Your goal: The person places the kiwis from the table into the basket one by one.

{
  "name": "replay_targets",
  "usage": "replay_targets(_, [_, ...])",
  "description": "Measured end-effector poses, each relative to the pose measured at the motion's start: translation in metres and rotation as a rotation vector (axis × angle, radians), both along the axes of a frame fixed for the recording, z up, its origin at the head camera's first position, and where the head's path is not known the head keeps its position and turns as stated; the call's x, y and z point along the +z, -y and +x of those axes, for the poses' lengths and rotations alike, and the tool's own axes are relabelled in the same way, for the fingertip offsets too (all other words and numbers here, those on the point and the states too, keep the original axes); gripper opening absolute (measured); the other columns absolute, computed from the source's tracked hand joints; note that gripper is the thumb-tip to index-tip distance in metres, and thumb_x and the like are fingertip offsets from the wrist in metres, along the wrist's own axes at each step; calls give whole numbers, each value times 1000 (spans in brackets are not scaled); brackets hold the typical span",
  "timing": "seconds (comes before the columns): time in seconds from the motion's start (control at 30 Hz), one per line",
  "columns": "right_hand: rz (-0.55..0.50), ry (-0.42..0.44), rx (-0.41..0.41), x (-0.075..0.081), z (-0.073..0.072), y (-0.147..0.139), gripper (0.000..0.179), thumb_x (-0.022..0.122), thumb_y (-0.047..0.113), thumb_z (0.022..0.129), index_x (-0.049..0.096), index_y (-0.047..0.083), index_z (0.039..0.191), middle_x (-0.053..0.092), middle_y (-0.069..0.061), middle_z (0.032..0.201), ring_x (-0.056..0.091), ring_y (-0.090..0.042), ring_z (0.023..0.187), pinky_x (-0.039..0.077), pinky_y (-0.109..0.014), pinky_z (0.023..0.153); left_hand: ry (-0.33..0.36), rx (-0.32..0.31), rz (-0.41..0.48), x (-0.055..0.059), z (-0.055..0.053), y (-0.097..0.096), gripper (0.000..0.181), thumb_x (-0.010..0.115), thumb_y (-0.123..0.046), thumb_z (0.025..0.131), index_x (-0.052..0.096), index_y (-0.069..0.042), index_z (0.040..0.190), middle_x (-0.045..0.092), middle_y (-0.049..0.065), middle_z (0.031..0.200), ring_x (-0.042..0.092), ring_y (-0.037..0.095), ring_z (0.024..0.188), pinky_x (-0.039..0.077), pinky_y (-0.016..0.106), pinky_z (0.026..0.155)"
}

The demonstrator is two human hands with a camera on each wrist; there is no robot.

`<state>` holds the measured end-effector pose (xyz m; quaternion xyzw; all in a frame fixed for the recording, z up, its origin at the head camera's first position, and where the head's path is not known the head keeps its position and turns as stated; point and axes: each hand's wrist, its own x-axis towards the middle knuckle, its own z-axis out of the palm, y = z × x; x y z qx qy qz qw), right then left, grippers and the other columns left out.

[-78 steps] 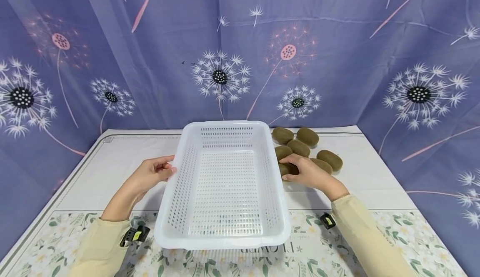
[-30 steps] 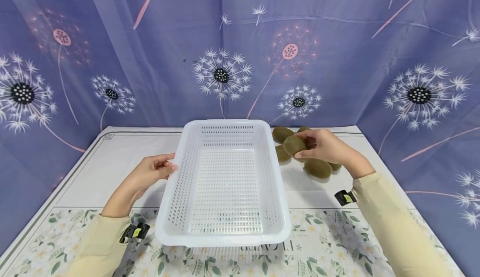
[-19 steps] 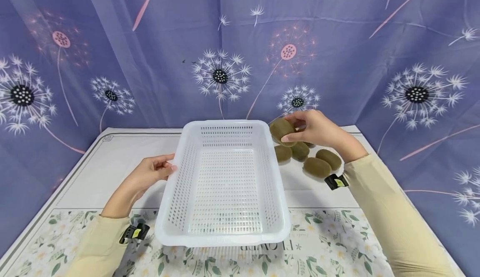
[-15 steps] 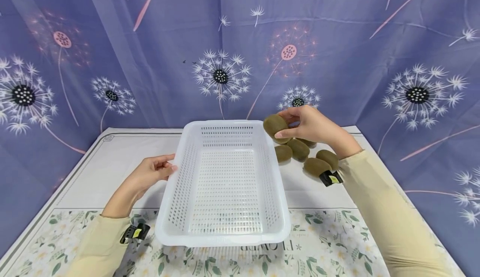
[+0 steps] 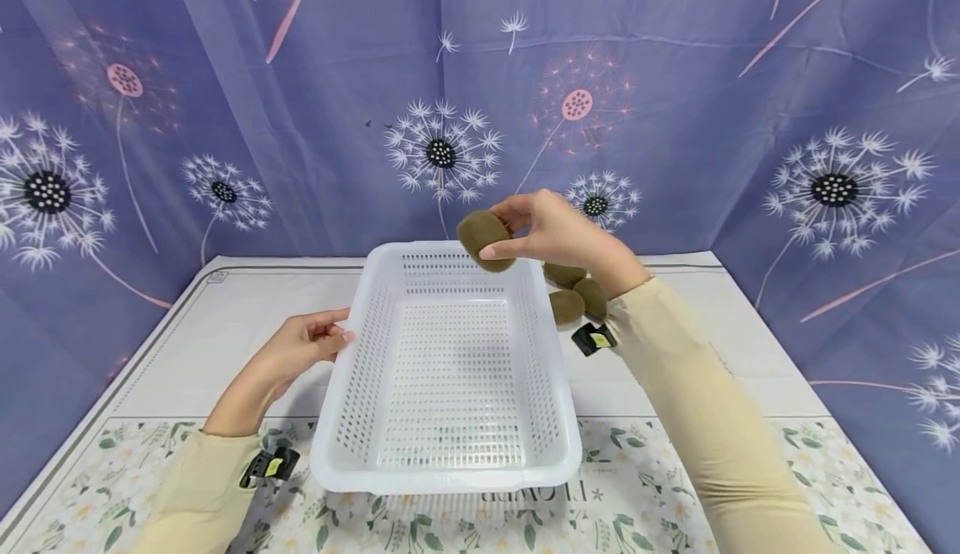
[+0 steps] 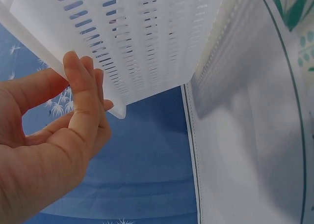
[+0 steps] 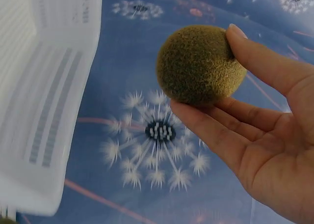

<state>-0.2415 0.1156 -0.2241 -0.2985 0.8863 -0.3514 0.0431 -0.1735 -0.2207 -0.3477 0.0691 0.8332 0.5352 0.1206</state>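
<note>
My right hand (image 5: 551,225) pinches a fuzzy brown kiwi (image 5: 483,240) between thumb and fingers, over the far rim of a white plastic basket (image 5: 442,481). In the right wrist view the kiwi (image 7: 198,64) hangs beside the basket's wall (image 7: 54,101). The basket has slotted sides and a perforated floor, and nothing lies in it. My left hand (image 5: 296,354) holds its left rim; the left wrist view shows thumb and fingers (image 6: 81,94) gripping the rim lip. Right of the basket lie more kiwis (image 5: 566,307), partly hidden behind the right forearm.
The table (image 5: 172,354) is covered in white, with a floral strip (image 5: 150,475) along the near side. A blue-purple dandelion curtain (image 5: 330,137) stands behind and on both sides. A black wrist camera (image 5: 595,338) sits by the right cuff.
The right hand has let go of the nearer kiwis, picked up one from the group, raised it and carried it left over the basket's far rim. Left hand and basket stay in place.
</note>
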Motion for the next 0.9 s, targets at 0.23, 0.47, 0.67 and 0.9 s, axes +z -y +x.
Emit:
replay_targets(0.23, [2, 17, 84, -6, 1, 39, 47, 74, 32, 71, 60, 7, 108, 65, 1, 88, 61, -9, 79, 47, -23, 75, 4, 6, -13, -1, 0, 1, 60, 57, -24, 87, 32, -2, 136, 52, 13, 94, 58, 23, 80, 47, 32, 78])
replay_targets(0.47, [113, 21, 201, -27, 8, 73, 37, 71, 31, 74, 63, 4, 98, 65, -1, 82, 61, -7, 70, 48, -19, 65, 9, 5, -9, 0, 0, 0, 59, 56, -23, 88, 31, -1, 136, 51, 13, 93, 57, 23, 78, 48, 31, 75])
replay_targets(0.67, [182, 105, 356, -43, 18, 93, 27, 69, 29, 76, 66, 4, 88, 65, 1, 72, 59, -8, 63, 49, -21, 60, 14, 8, -5, 1, 0, 0, 58, 56, -23, 88, 32, -3, 136, 52, 13, 93, 58, 23, 78, 49, 31, 74])
replay_targets(0.9, [290, 243, 406, -65, 32, 113, 24, 70, 30, 75, 65, 7, 77, 63, 0, 64, 60, -13, 56, 49, -22, 52, 9, 5, -9, 1, -1, 0, 56, 56, -23, 88, 34, -3, 136, 53, 13, 92, 59, 23, 77, 49, 32, 73])
